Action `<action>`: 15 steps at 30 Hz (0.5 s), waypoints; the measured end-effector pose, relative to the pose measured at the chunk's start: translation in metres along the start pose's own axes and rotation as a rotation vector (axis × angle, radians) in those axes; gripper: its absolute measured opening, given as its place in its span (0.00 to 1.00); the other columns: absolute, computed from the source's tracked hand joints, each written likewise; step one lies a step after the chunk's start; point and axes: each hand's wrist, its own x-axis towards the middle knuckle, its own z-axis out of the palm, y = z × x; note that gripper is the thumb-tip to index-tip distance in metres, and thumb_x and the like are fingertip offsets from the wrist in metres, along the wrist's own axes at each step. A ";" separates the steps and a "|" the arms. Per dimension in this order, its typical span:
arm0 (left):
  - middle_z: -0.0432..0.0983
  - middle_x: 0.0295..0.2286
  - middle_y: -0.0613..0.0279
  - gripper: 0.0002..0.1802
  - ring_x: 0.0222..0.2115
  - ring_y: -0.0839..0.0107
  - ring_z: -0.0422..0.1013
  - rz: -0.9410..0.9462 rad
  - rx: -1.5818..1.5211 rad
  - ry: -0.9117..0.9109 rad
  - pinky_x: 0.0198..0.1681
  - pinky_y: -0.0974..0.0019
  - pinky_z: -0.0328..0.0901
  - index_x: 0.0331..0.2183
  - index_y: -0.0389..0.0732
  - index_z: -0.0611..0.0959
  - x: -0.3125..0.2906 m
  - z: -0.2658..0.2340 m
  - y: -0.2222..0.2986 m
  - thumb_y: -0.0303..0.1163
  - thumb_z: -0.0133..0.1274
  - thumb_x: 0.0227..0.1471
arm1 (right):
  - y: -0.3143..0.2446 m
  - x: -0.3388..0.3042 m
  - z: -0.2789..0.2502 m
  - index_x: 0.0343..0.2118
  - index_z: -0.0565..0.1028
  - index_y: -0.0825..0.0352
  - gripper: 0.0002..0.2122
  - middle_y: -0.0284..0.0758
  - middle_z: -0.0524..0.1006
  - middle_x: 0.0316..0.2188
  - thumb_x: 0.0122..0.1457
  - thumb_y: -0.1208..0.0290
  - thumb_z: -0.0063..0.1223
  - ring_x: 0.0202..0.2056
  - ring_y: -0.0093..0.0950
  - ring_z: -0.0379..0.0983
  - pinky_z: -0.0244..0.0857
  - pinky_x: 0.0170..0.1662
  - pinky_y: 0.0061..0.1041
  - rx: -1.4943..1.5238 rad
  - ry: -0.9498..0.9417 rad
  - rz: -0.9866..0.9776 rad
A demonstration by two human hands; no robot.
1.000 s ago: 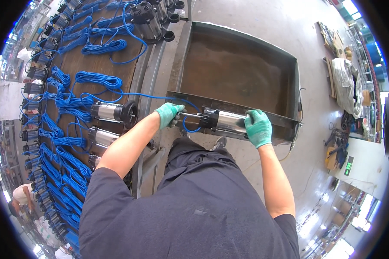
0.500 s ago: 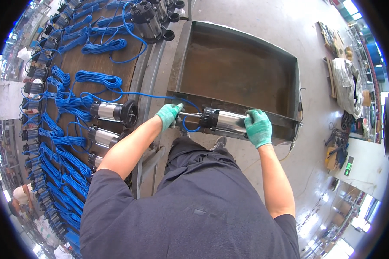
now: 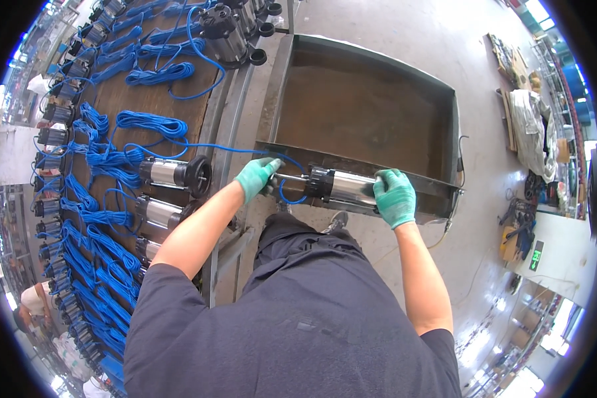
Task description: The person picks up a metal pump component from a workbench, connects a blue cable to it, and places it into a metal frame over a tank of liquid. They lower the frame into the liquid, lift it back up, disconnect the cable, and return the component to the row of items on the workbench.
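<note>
A motor unit (image 3: 353,186), a shiny steel cylinder with a black ribbed end, lies across the near ledge of a metal tank. From its black end a thin metal shaft (image 3: 292,177) points left. My left hand (image 3: 257,178), in a green glove, is closed around the outer end of this shaft; a dark part there is mostly hidden by the fingers. My right hand (image 3: 396,198), also green-gloved, grips the far right end of the cylinder. A blue cable (image 3: 235,148) runs from the table at left to the motor and loops under the shaft.
The shallow rectangular tank (image 3: 456,126) holds brownish liquid beyond the motor. At left, a wooden table (image 3: 191,109) carries coiled blue cables (image 3: 154,123) and several similar motors (image 3: 168,173). A metal rail (image 3: 231,113) edges it. Wrapped goods (image 3: 534,126) stand far right.
Both hands have shifted very slightly left. The motor and cable look the same.
</note>
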 end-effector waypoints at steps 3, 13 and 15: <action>0.79 0.34 0.62 0.19 0.32 0.65 0.76 0.959 0.482 0.046 0.38 0.63 0.74 0.49 0.39 0.80 -0.008 -0.004 -0.030 0.39 0.60 0.60 | -0.002 0.000 0.001 0.35 0.81 0.65 0.07 0.39 0.80 0.36 0.56 0.70 0.58 0.40 0.41 0.76 0.71 0.46 0.39 0.002 0.006 0.006; 0.71 0.21 0.68 0.14 0.16 0.78 0.66 0.185 -0.047 0.218 0.16 0.70 0.63 0.44 0.40 0.80 -0.002 -0.016 -0.014 0.40 0.51 0.66 | -0.001 0.001 0.001 0.35 0.81 0.65 0.06 0.39 0.80 0.36 0.56 0.70 0.58 0.40 0.41 0.76 0.71 0.45 0.39 -0.006 0.006 -0.006; 0.71 0.21 0.67 0.14 0.16 0.78 0.66 0.250 0.144 0.245 0.17 0.69 0.64 0.44 0.40 0.80 -0.003 -0.031 -0.010 0.40 0.51 0.66 | -0.001 0.002 0.000 0.35 0.81 0.65 0.06 0.39 0.80 0.36 0.56 0.70 0.58 0.40 0.41 0.76 0.71 0.45 0.39 -0.009 0.003 -0.008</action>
